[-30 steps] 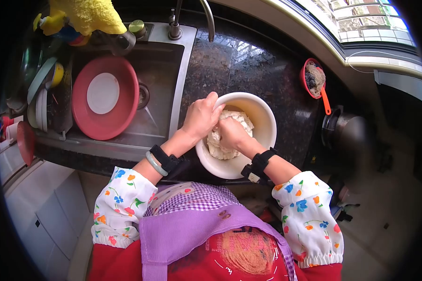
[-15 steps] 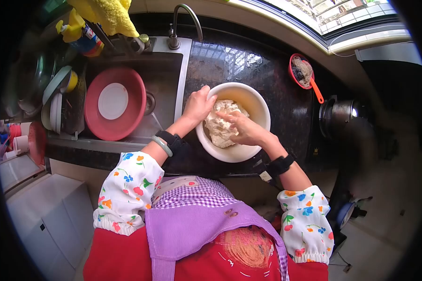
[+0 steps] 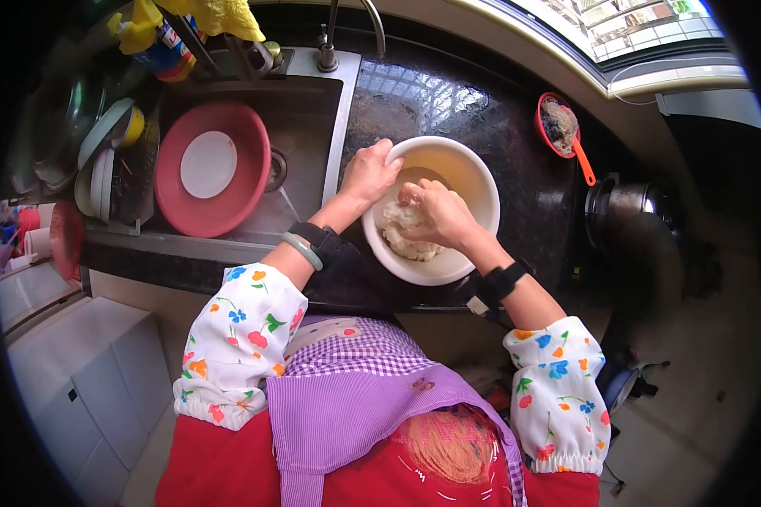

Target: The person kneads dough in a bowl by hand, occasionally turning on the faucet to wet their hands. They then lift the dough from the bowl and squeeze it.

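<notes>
My left hand [image 3: 370,175] is closed over the left rim of a deep white bowl [image 3: 479,184], thumb and fingers on the edge. Inside the bowl sits a lump of pale, rough dough [image 3: 400,235] toward the near left side. My right hand [image 3: 441,215] reaches in from the right, its fingers curled down into the dough's upper part and partly covering it. The bare inner wall shows along the bowl's far and right sides.
The sink to the left holds a red basin [image 3: 249,182] with a white plate [image 3: 209,165] in it. A faucet [image 3: 328,57] stands behind. At the back right lies a red strainer [image 3: 543,127] with dark and stringy contents. A metal pot [image 3: 626,203] is at the right.
My right hand has gone from fingers stretched over the dough to fingers curled into it. The dough is pulled together toward the near side of the bowl. My left hand stays on the rim.
</notes>
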`<action>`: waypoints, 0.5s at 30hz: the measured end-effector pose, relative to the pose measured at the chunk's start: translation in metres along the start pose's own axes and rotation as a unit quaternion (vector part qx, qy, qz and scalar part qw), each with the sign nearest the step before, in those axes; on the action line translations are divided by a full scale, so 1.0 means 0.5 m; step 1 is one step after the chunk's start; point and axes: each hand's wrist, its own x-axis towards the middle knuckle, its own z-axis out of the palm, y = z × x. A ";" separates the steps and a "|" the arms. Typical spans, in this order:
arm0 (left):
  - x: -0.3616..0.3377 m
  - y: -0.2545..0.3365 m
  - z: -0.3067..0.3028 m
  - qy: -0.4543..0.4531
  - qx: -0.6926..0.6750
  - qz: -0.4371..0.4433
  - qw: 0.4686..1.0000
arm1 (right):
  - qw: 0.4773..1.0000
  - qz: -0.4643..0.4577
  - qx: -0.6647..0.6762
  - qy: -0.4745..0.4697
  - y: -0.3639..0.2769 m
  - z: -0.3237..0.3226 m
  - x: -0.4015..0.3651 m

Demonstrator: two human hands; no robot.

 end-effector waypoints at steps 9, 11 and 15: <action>-0.027 0.017 0.012 -0.027 -0.040 -0.016 0.999 | 0.990 -0.056 -0.127 -0.028 0.047 0.048 -0.137; -0.030 0.017 0.015 -0.014 -0.052 -0.012 0.998 | 0.992 -0.036 -0.114 -0.027 0.052 0.070 -0.115; -0.035 0.025 0.014 -0.015 -0.063 -0.013 0.998 | 0.994 0.004 -0.099 -0.037 0.057 0.075 -0.047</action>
